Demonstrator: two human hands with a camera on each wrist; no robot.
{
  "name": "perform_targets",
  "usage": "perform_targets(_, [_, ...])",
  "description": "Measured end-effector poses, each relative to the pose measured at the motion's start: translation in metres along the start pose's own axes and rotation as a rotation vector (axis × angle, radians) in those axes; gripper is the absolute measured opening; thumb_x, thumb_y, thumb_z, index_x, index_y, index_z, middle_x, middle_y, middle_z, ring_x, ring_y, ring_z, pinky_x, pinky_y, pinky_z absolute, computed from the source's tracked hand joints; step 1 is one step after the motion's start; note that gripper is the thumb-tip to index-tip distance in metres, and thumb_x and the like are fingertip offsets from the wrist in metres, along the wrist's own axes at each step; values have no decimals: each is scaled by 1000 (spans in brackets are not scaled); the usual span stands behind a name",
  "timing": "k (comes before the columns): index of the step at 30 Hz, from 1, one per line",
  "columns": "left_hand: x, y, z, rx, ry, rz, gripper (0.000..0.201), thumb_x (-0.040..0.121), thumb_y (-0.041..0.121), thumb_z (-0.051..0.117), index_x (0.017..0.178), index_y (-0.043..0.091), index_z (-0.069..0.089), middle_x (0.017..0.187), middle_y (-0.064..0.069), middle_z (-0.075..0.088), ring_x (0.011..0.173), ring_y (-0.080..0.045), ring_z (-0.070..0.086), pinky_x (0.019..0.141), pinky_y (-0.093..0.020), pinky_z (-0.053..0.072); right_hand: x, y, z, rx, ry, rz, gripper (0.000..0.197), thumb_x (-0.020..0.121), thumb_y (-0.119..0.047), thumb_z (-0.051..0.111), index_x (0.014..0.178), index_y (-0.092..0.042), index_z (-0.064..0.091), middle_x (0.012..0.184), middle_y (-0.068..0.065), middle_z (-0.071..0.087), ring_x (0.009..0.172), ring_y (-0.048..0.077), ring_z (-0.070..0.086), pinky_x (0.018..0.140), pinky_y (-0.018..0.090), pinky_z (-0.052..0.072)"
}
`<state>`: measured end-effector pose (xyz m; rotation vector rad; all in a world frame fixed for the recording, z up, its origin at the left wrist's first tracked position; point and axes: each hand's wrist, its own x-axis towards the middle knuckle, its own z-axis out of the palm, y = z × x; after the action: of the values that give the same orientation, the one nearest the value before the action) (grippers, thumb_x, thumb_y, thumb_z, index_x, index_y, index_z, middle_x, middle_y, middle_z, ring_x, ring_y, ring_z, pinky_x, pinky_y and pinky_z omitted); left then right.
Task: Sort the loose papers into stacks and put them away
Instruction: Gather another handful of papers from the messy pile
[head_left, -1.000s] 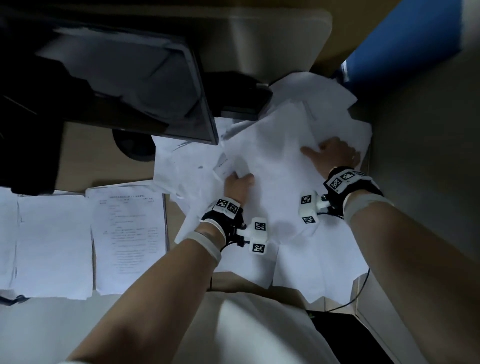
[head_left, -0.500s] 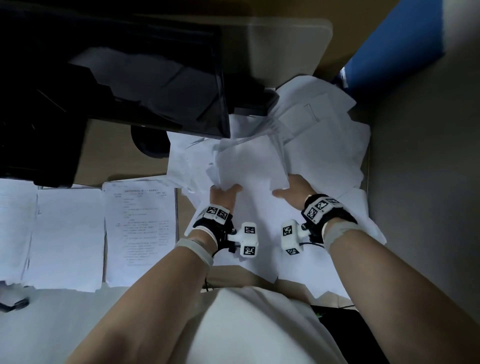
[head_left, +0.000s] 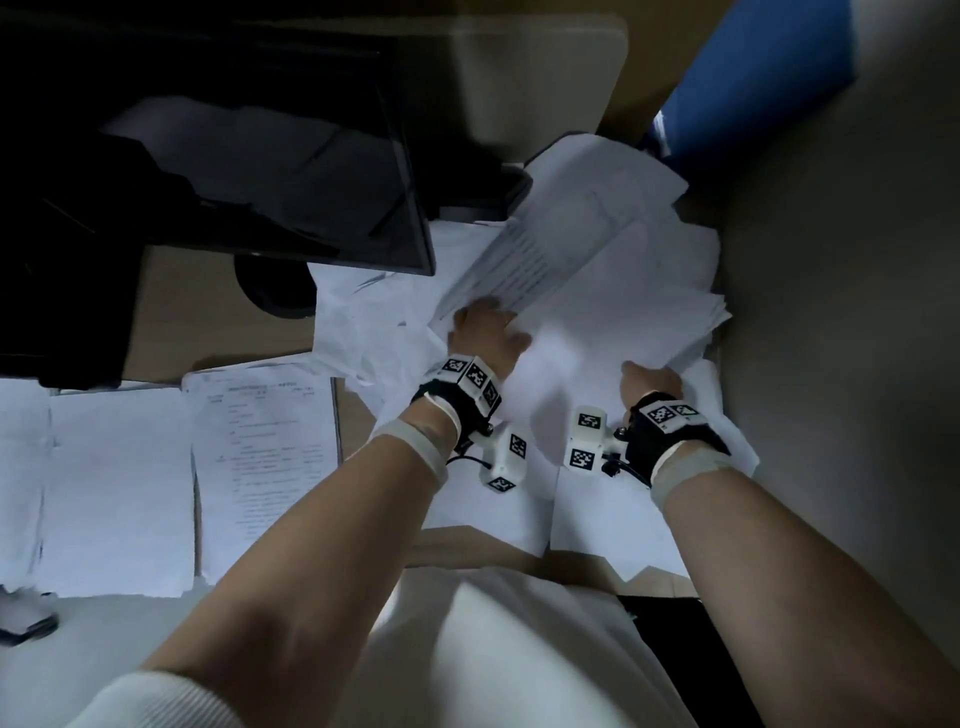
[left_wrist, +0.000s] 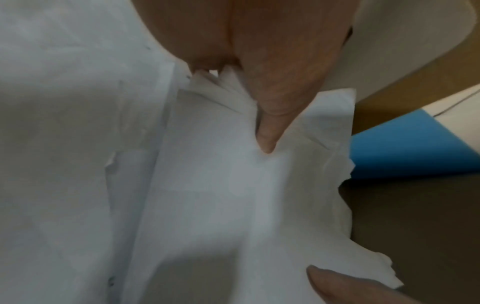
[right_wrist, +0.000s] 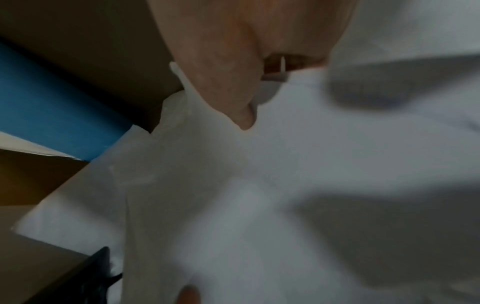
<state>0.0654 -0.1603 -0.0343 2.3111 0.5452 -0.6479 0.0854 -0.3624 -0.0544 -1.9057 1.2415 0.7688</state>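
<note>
A bundle of white sheets (head_left: 623, 291) is raised at a tilt over the loose paper pile (head_left: 374, 332) on the right of the desk. My left hand (head_left: 483, 332) grips the bundle's near left edge and my right hand (head_left: 649, 376) grips its near right corner. In the left wrist view the thumb (left_wrist: 267, 127) presses on top of the sheets (left_wrist: 221, 195), with the fingers hidden beneath. The right wrist view shows the same pinch, thumb (right_wrist: 233, 98) on the paper (right_wrist: 259, 185). A printed sheet (head_left: 524, 265) shows at the bundle's left side.
Two neat paper stacks (head_left: 260, 457) (head_left: 114, 488) lie on the desk (head_left: 218, 312) to the left. A dark monitor (head_left: 260, 171) overhangs the back, with its round base (head_left: 275, 291) beside the pile. A grey partition (head_left: 857, 364) and a blue panel (head_left: 753, 78) close the right side.
Both hands lay flat on the pile, then gathered sheets toward me. Now they hold the bundle lifted and swung to the right, and the right hand has moved further right.
</note>
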Motion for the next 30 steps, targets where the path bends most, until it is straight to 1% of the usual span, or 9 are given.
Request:
perform_targets(2, [10,6,3,84,6,-8,49,92,37,62,137,18,56,158,0,32,145,-28,25,113,-45,30,2,-4,-5,-12,-34,27,61,97,-37,54,147,-5,39,148,11,46,133,31,47,112,42,38])
perform_targets(6, [18,10,5,103,-101,-76,54,89,39,61,135,13,52,137,-6,56,126,-30,52,104,-40,43,15,-9,-3,26,-3,120,110,48,-62,74,139,-8,43,130,12,58,107,34,63,88,47,54])
perform_targets(10, [16,3,4,-66,-133,-117,49,90,21,63,136,7,50,132,-14,57,124,-33,52,101,-35,42,8,-12,1,121,45,46,80,83,-38,72,146,-5,35,141,16,51,122,35,56,81,33,42])
perform_targets(14, [-2,-23,1,-278,-105,-223,75,78,11,74,142,7,36,128,-15,56,116,-35,56,97,-39,48,-12,-19,6,49,119,-154,74,85,-23,66,149,-11,33,136,14,55,114,34,62,84,36,48])
perform_targets(16, [-14,-39,1,-362,-104,-317,88,73,18,82,143,7,30,128,-13,57,115,-33,58,98,-40,50,-20,-29,14,2,45,-305,64,85,-18,58,146,-17,43,139,7,56,121,31,58,96,35,46])
perform_targets(18, [-23,-54,3,-496,-53,-418,88,66,33,89,131,10,34,126,-10,57,112,-30,59,99,-43,51,-23,-42,25,-125,4,-446,43,85,-15,52,126,-19,62,126,4,65,113,30,62,95,33,47])
perform_targets(21, [-26,-65,-4,-806,76,-613,95,54,45,93,120,11,33,113,-13,62,95,-29,67,88,-48,58,-27,-62,38,-328,-29,-572,37,87,-9,44,114,-16,68,120,10,68,107,35,63,92,35,48])
perform_targets(25, [-24,-64,-15,-1079,-8,-630,64,62,41,92,109,6,65,99,-13,72,76,-23,69,81,-42,61,-27,-82,50,-440,-18,-675,27,84,-11,44,97,-21,65,113,13,69,97,36,62,87,37,47])
perform_targets(30, [-21,-55,-23,-916,24,-495,40,77,28,85,104,6,65,87,-5,69,73,-21,64,70,-32,54,-19,-79,46,-390,5,-579,25,87,-13,48,102,-14,68,114,13,69,100,34,62,81,30,41])
